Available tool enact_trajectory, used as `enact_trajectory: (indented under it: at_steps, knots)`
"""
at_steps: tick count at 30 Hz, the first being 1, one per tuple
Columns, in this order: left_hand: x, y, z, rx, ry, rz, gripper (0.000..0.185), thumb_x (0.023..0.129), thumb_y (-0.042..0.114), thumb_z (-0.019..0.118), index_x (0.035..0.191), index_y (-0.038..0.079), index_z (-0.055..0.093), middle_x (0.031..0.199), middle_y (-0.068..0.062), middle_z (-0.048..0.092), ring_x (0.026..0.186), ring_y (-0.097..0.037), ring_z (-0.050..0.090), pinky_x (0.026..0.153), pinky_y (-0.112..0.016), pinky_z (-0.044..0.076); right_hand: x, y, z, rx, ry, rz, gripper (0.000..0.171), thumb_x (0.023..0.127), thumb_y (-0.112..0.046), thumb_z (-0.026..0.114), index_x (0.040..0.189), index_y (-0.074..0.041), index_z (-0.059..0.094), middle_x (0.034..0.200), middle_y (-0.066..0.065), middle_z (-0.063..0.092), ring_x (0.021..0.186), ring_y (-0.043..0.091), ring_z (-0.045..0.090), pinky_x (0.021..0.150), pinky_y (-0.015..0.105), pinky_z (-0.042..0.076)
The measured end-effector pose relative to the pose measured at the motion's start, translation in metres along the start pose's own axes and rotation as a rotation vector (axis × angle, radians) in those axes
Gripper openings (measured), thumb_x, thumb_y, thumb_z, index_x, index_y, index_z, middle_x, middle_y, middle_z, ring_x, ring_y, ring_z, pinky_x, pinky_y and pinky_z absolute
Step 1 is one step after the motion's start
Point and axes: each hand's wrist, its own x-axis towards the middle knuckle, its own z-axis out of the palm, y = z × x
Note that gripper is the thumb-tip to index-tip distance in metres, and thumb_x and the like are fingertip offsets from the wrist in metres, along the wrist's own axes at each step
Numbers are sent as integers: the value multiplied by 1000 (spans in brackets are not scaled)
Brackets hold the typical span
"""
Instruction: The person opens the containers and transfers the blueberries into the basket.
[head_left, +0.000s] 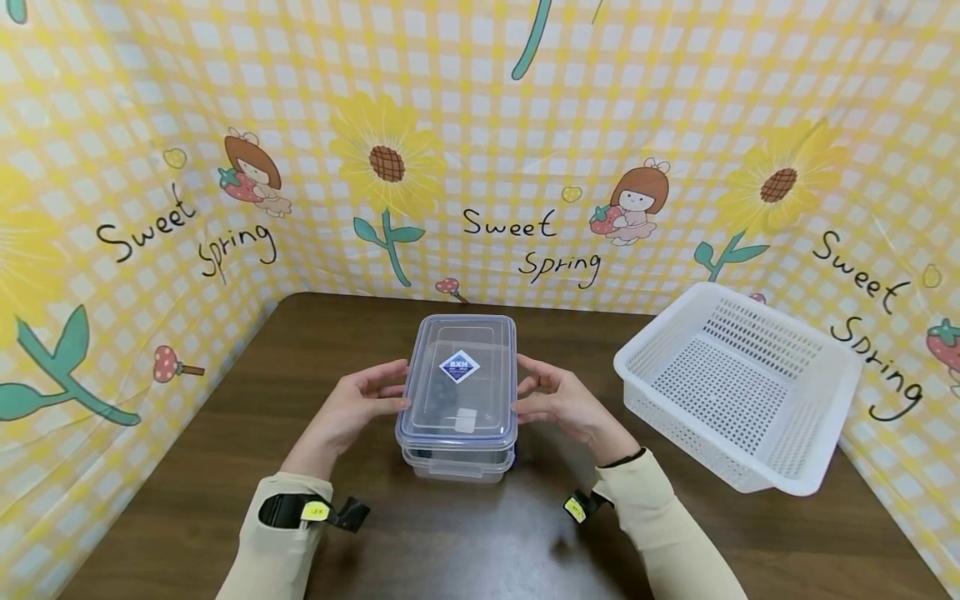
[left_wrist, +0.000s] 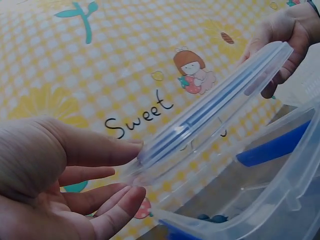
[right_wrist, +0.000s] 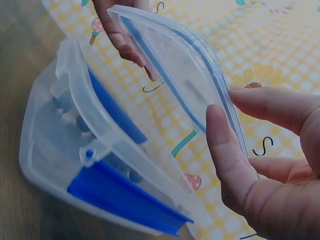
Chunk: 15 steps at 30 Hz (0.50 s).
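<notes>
The left hand (head_left: 360,404) comes in from the near left, palm turned inward, its thumb and fingers pinching the left edge of a clear lid (head_left: 461,379). The right hand (head_left: 558,404) mirrors it from the near right, thumb and fingertips gripping the lid's right edge. Both forearms, in cream sleeves, angle in toward the middle. The lid is held just above a clear box (head_left: 457,462), which sits on the brown table (head_left: 187,467). The lid lies roughly flat, with its long axis running away from the person, toward the yellow checked backdrop (head_left: 480,125); a diamond label faces up. The wrist views show a gap between lid and box, blue clips (right_wrist: 125,200) hanging off the box, and small dark things inside, too blurred to name. A white basket (head_left: 738,383) stands to the right of the box, well apart, tilted.
</notes>
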Motion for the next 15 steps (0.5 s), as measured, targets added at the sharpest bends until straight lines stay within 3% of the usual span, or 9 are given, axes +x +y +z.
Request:
enact_trajectory:
  at_steps: [6,9,13,15]
  knots:
    - [-12,2,-19,-19,14,51,64,88,-4,69,145,-12,40,143,-30,46,106,-12,62,88,-22,51,8,1,20,28,-11,-1,80,85,17,61,155,4,25,98,9,50,75,15,64,72,29,59]
    - [-19,1,-33,-40,25,84,63,87,-5,70,144,-11,43,136,-17,58,103,-8,63,87,-22,52,14,2,33,22,-25,-6,80,85,16,62,155,3,25,98,9,50,74,15,64,71,28,58]
    - [-31,-3,-52,-93,24,128,55,87,-8,69,138,6,58,121,9,66,102,-8,65,86,-22,53,24,5,53,36,-49,-22,79,86,16,62,155,2,27,97,8,52,72,15,65,71,29,58]
    - [-39,-6,-63,-112,21,142,53,87,-10,68,132,18,65,118,14,67,102,-7,65,85,-20,53,29,8,63,56,-64,-24,79,85,17,61,155,1,27,96,7,53,72,15,66,71,29,59]
